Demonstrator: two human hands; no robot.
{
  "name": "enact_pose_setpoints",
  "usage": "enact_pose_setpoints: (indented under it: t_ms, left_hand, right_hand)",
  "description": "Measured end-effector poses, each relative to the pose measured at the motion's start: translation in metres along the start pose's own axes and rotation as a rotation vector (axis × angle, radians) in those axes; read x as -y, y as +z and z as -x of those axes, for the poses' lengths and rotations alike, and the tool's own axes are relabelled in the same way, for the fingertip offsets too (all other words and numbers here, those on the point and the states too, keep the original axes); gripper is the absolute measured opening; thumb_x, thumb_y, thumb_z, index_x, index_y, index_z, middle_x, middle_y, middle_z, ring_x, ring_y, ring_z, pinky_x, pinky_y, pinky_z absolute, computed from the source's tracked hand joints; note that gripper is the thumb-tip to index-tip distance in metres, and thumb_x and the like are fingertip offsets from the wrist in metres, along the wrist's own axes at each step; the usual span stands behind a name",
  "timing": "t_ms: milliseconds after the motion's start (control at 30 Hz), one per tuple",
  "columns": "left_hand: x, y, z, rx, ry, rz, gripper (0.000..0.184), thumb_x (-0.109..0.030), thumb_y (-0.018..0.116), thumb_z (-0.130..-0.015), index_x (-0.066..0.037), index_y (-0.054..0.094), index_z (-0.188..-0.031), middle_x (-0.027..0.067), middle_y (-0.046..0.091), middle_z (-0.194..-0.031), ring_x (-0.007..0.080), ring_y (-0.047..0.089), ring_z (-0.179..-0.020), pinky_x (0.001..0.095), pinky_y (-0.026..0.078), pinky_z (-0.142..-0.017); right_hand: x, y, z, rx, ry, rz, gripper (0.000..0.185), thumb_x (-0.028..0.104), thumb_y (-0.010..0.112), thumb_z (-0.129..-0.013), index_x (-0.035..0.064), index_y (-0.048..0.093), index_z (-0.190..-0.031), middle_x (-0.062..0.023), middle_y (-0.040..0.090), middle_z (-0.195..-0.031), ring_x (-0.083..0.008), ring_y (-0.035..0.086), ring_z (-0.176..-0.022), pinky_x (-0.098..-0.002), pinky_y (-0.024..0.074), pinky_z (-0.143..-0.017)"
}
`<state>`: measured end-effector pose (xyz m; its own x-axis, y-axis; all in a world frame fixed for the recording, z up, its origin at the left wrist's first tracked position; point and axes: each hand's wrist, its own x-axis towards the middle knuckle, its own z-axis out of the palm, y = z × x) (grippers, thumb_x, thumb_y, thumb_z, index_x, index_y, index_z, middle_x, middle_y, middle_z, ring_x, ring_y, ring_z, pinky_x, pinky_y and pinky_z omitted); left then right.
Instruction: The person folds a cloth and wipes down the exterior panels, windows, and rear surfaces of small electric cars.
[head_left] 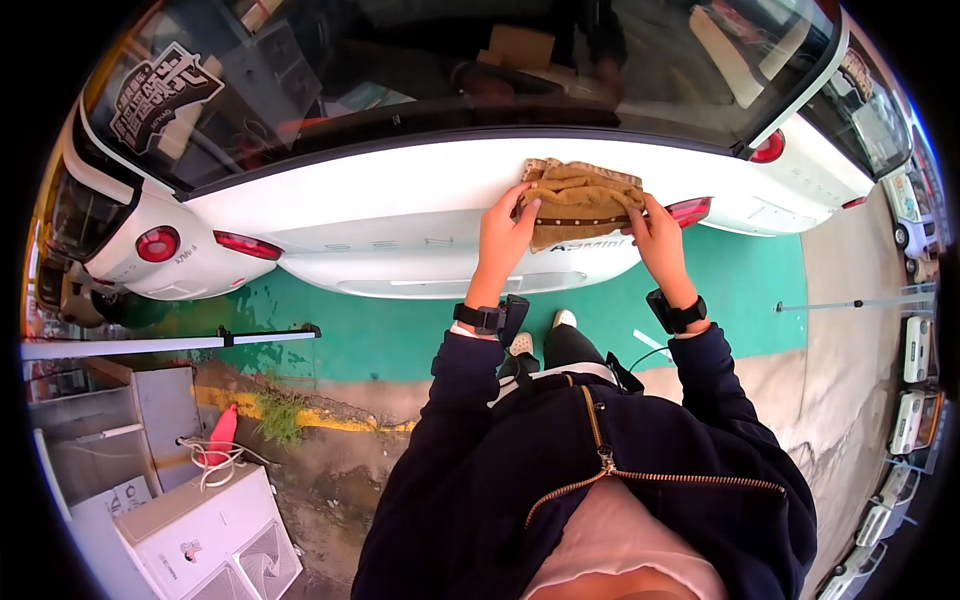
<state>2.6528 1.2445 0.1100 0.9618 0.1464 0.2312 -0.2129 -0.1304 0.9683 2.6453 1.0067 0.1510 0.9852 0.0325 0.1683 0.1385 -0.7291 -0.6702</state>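
Note:
A folded brown cloth (pixel 582 205) with a patterned, dotted edge is held up in front of the rear of a white car (pixel 400 180). My left hand (pixel 508 232) grips the cloth's left side, thumb in front. At its right side, my right hand (pixel 657 238) pinches the edge between thumb and fingers. The cloth hangs between both hands, over part of the lettering on the car. Whether it touches the paint cannot be made out.
Above is the car's dark rear window (pixel 450 70). Green painted ground (pixel 370 345) lies below the bumper. At the lower left stand a white outdoor unit (pixel 215 530) and a red cone-like object (pixel 222 435). Parked cars (pixel 908 420) line the far right.

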Motion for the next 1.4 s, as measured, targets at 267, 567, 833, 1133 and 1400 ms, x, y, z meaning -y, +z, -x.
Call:
enact_pose_setpoints:
  t_ms: [267, 567, 833, 1133, 1400]
  left_hand:
    - [-0.024, 0.033, -0.017, -0.239, 0.511, -0.561, 0.045, 0.003, 0.06, -0.079, -0.004, 0.056, -0.123, 0.0116, 0.057, -0.113, 0.0307, 0.053, -0.104, 0.0409, 0.044, -0.088]
    - [0.006, 0.047, -0.007, -0.196, 0.809, -0.801, 0.029, -0.006, 0.059, -0.078, -0.013, 0.068, -0.105, 0.0031, 0.061, -0.117, 0.0234, 0.051, -0.116, 0.0399, 0.04, -0.095]
    - [-0.017, 0.063, -0.028, 0.017, 0.606, -0.791, 0.048, -0.026, 0.056, -0.089, -0.007, 0.052, -0.133, 0.0133, 0.047, -0.141, 0.033, 0.033, -0.138, 0.0486, 0.024, -0.111]
    - [-0.028, 0.142, -0.036, 0.123, 0.763, -0.948, 0.046, -0.031, 0.051, -0.092, -0.012, 0.052, -0.134, 0.0071, 0.048, -0.141, 0.0252, 0.037, -0.136, 0.0431, 0.025, -0.112]
    - [-0.027, 0.17, -0.038, 0.172, 0.827, -0.966, 0.051, -0.031, 0.055, -0.089, -0.011, 0.05, -0.135, 0.0076, 0.044, -0.145, 0.0258, 0.034, -0.138, 0.0433, 0.023, -0.114]
  right_hand:
    - [0.029, 0.045, 0.003, -0.519, -0.444, 0.229, 0.039, 0.001, 0.061, -0.086, 0.0013, 0.048, -0.122, -0.0166, 0.043, -0.12, -0.0315, 0.05, -0.102, -0.039, 0.043, -0.087]
    - [0.023, 0.07, -0.029, -0.516, -0.445, 0.544, 0.047, 0.004, 0.056, -0.082, 0.0049, 0.055, -0.128, -0.0049, 0.045, -0.143, -0.0295, 0.039, -0.111, -0.0371, 0.0342, -0.102]
    - [0.022, 0.035, -0.068, -0.474, -0.552, 0.504, 0.045, 0.011, 0.054, -0.084, 0.01, 0.057, -0.128, -0.0024, 0.048, -0.141, -0.0269, 0.039, -0.132, -0.0422, 0.0319, -0.109]
    - [-0.033, -0.026, -0.058, -0.492, -0.376, 0.464, 0.049, 0.009, 0.054, -0.081, 0.0083, 0.054, -0.13, -0.0057, 0.052, -0.138, -0.0259, 0.044, -0.131, -0.0435, 0.0319, -0.11]
    - [-0.044, -0.05, -0.045, -0.457, -0.222, 0.426, 0.06, 0.003, 0.056, -0.077, 0.0075, 0.048, -0.136, -0.0076, 0.046, -0.143, -0.0279, 0.039, -0.135, -0.0427, 0.0306, -0.112]
